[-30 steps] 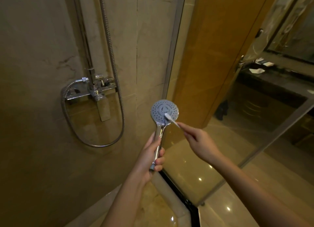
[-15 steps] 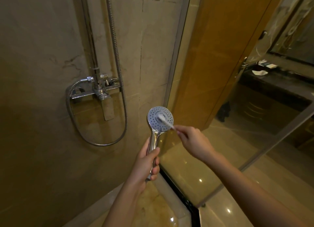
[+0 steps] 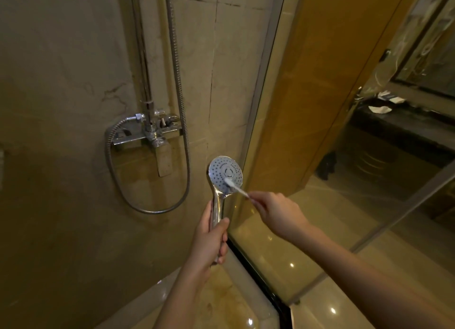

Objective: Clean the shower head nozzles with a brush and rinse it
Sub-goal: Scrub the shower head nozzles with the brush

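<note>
The left hand (image 3: 209,240) wraps its fingers around the chrome handle of the shower head (image 3: 225,173), holding it upright. The right hand (image 3: 278,213) pinches a white brush (image 3: 235,186), whose bristles touch the lower nozzles just above the left hand.

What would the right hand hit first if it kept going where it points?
The right hand would likely meet the chrome shower head's round grey nozzle face; its thin white brush seems to touch it.

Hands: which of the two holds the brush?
The right hand pinches the thin white brush, whose tip lies on the nozzle face of the shower head. The left hand instead grips that head's chrome handle.
</note>
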`<state>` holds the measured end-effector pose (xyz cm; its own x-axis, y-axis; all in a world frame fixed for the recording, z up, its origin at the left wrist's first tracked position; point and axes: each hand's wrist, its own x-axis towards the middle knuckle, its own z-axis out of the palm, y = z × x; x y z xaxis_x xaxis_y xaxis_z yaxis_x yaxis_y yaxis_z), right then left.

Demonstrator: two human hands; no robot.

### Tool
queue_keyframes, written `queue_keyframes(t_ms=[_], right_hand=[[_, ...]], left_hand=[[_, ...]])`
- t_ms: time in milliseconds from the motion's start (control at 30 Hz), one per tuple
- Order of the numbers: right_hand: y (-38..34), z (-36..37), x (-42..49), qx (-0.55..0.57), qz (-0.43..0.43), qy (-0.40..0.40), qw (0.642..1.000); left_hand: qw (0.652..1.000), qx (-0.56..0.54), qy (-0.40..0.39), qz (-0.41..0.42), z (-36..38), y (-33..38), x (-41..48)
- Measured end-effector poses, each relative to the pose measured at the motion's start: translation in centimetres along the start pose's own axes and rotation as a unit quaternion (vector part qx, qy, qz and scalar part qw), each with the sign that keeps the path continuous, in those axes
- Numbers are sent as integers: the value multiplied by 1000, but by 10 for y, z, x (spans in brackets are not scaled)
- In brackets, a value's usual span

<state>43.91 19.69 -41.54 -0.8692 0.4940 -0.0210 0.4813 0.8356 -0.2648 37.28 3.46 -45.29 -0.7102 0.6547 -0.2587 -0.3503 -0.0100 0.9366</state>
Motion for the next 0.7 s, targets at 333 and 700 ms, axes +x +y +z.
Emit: queue_keyframes(t_ms=[333, 700], right_hand=[[-7, -9, 7, 8, -11, 39, 999], [-12, -7, 11, 11, -15, 29, 999]], left_hand=[[1000, 12, -5, 18, -6, 6, -1], [1000, 13, -11, 12, -9, 3, -7]])
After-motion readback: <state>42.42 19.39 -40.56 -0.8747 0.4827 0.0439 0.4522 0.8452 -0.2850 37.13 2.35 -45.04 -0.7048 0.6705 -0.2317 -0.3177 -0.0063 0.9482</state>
